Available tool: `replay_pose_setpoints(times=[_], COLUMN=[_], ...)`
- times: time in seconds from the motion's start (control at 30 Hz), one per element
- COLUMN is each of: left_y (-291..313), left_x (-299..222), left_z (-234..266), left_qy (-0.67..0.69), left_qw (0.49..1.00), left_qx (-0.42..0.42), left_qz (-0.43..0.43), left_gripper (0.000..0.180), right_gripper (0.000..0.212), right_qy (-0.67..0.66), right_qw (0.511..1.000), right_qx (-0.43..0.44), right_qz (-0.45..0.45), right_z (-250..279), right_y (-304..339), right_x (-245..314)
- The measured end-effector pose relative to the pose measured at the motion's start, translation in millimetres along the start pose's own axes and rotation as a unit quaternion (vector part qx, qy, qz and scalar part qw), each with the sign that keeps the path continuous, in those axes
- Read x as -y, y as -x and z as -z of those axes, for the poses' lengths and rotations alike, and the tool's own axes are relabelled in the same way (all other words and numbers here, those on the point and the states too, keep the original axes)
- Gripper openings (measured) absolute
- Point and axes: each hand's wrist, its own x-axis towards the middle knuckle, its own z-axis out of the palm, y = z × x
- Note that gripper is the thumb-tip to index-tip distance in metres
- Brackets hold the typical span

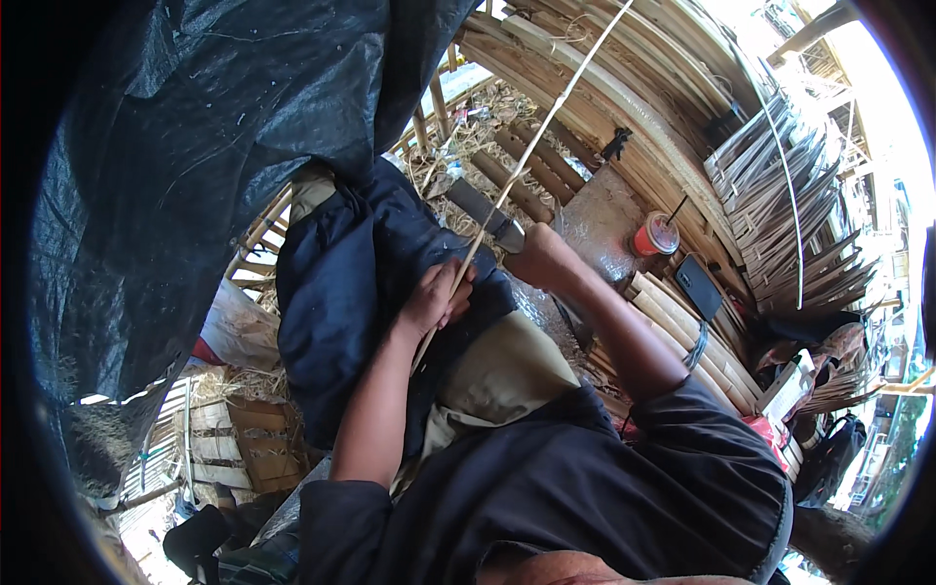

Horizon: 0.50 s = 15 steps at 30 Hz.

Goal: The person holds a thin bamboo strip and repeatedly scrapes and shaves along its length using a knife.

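A long, thin pale strip, which looks like split bamboo or cane, slants up from my lap past the top edge of the head view. My left hand is closed around its lower part, above my dark-clothed thigh. In my right hand is a broad-bladed knife. Its handle is mostly hidden by my fist. The dark blade points away to the upper left and crosses the strip just beyond my left hand; whether the edge touches the strip I cannot tell.
Right of my right arm lie a tied bundle of bamboo pieces, a black phone and a red cup with a straw. Stacked strips and dried leaf fronds are beyond. A dark tarp hangs at left.
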Motion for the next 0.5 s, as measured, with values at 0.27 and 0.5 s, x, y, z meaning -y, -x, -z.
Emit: replay_pose_setpoints(times=[0.27,0.5], left_y=[3,0], left_x=[-12,-35], left_z=[-17,-36], left_qy=[-0.018,-0.101], left_qw=[1.0,0.994], left_qx=[0.018,0.005], left_qz=[-0.004,-0.032], left_gripper=[0.049,0.049], right_gripper=[0.019,0.019], right_qy=[-0.555,-0.42], right_qw=[0.826,0.887], right_qx=[0.081,-0.159], right_qz=[0.057,0.107], right_z=[-18,-13], right_y=[-4,-13], right_x=[-9,8])
